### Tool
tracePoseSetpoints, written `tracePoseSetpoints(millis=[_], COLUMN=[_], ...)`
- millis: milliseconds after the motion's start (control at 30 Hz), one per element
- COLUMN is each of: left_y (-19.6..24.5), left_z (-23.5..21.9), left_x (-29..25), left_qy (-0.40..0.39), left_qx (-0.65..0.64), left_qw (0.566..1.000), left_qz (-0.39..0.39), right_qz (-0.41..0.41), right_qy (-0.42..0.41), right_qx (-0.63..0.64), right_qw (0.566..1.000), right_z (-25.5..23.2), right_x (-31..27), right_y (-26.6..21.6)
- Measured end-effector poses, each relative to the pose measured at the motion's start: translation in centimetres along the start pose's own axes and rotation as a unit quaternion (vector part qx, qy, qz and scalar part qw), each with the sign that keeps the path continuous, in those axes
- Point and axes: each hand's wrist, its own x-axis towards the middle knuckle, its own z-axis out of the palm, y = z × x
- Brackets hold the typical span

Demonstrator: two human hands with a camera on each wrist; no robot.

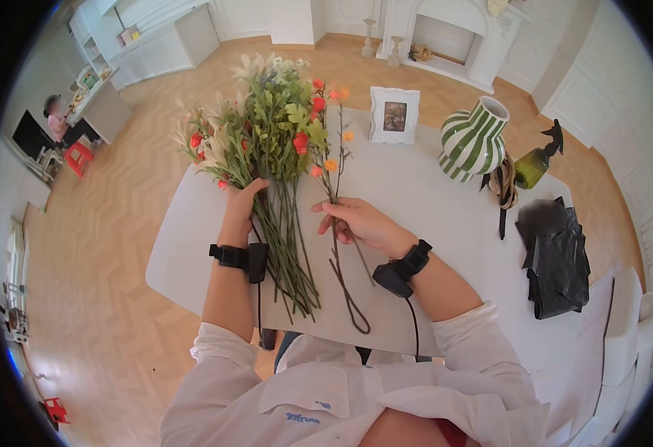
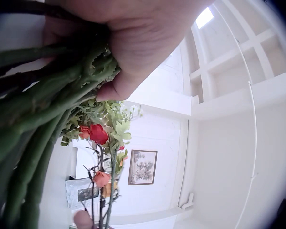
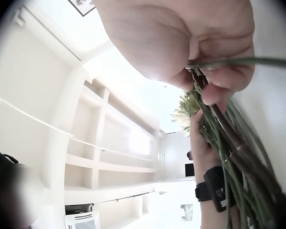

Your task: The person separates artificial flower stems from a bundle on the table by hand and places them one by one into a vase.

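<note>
My left hand (image 1: 244, 203) grips a thick bunch of artificial flowers (image 1: 278, 141) around its green stems (image 2: 43, 114). Pale lilies, red blooms and green leaves fan out above that hand, and the cut stem ends spread over the table below it. Beside the bunch, my right hand (image 1: 360, 222) pinches a few thin stems (image 3: 224, 124) with small orange and red flowers (image 1: 329, 165). One of these stems bends into a loop near the table's front edge. In the right wrist view, thumb and fingers close around the stems.
A white table (image 1: 408, 298) lies under both hands. Toward its back stand a white picture frame (image 1: 394, 115), a green-striped vase (image 1: 474, 141) and a green spray bottle (image 1: 533, 165). Ribbon rolls (image 1: 502, 185) and folded black plastic (image 1: 557, 264) lie at the right. A person (image 1: 58, 123) sits far left.
</note>
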Motion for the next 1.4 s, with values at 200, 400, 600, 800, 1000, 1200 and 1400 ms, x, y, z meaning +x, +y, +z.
tracePoseSetpoints(millis=[200,400,600,800,1000,1200,1400], left_y=[0.3,0.1,0.1,0.1,0.1,0.2,0.8], left_z=[0.1,0.1,0.0,0.1,0.1,0.0,0.4], left_x=[-0.3,-0.2,-0.1,-0.2,-0.2,-0.2,-0.9], left_qy=[0.001,0.002,-0.012,-0.015,-0.03,-0.051,-0.1], left_qx=[0.003,-0.005,-0.008,0.005,0.019,0.014,-0.103], left_qw=[1.0,1.0,1.0,1.0,0.999,0.998,0.99], left_qz=[-0.018,0.004,0.003,0.014,0.026,0.031,-0.017], right_qz=[-0.043,-0.16,-0.11,-0.035,-0.047,-0.217,-0.04], right_qy=[0.13,0.243,0.256,0.229,0.257,0.168,-0.058], right_qx=[-0.463,-0.488,-0.336,-0.248,-0.336,-0.372,-0.165], right_qw=[0.876,0.823,0.9,0.941,0.905,0.887,0.984], right_z=[-1.7,-3.1,-2.8,-3.8,-3.5,-1.9,0.2], right_x=[0.1,-0.3,-0.8,0.2,-0.3,-0.1,0.9], right_y=[-1.1,-1.1,-2.1,-1.0,-1.5,-1.9,-2.0])
